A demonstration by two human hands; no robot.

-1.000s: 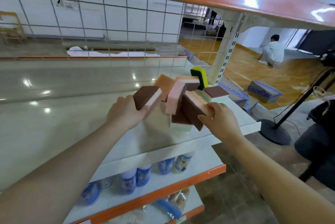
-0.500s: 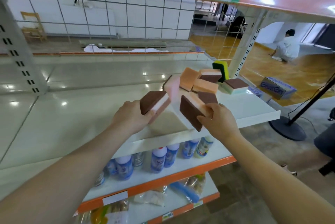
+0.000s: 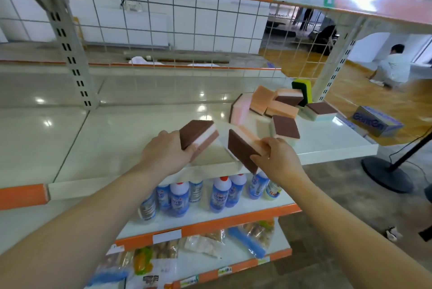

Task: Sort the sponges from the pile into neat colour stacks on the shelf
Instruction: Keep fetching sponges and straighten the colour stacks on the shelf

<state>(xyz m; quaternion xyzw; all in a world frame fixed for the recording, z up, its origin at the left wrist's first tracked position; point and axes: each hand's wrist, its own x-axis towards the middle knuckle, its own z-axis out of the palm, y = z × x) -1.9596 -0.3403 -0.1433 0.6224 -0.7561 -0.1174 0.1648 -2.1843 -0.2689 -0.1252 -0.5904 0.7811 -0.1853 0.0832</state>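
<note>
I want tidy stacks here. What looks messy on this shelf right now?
The sponge pile at the shelf's right end is jumbled: a pink sponge stands on edge, orange ones lean at angles, and a yellow-green sponge stands upright behind. No colour stacks exist yet.

White tiled wall (image 3: 145, 22); wooden floor (image 3: 304, 66) beyond

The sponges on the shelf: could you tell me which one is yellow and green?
The yellow-green sponge standing at the pile's back, by the upright post; the others are orange, pink or brown-topped.
</note>
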